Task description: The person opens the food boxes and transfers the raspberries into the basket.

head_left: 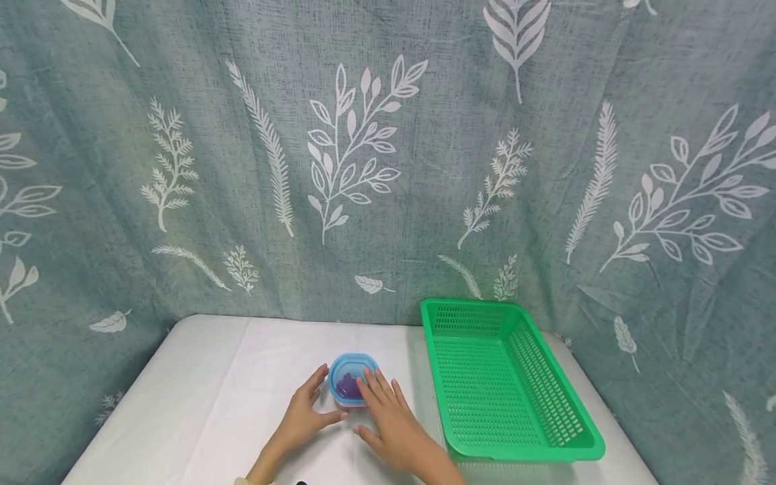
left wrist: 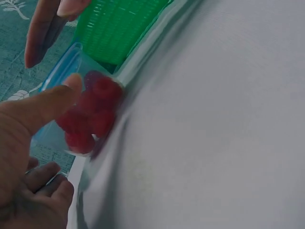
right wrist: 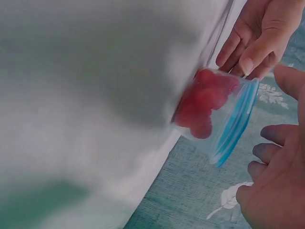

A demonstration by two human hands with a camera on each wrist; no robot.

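Observation:
A small clear tub (head_left: 354,379) with a blue lid (right wrist: 238,121) stands upright on the white table. Through its sides show several red berries (left wrist: 90,109) that look like raspberries; from above they look purple through the lid. My left hand (head_left: 303,412) is at the tub's left side, thumb and fingers spread apart, fingertips right by its wall. On the other side, my right hand (head_left: 393,426) has its fingers extended, the tips overlapping the lid's right edge in the head view. In the right wrist view those fingers (right wrist: 267,152) are apart from the lid.
A green perforated plastic basket (head_left: 451,404) sits on the right part of the table, close to my right hand. The white cloth (head_left: 224,411) covers the tabletop. Behind it hangs a grey-green curtain (head_left: 261,202) with white leaf patterns.

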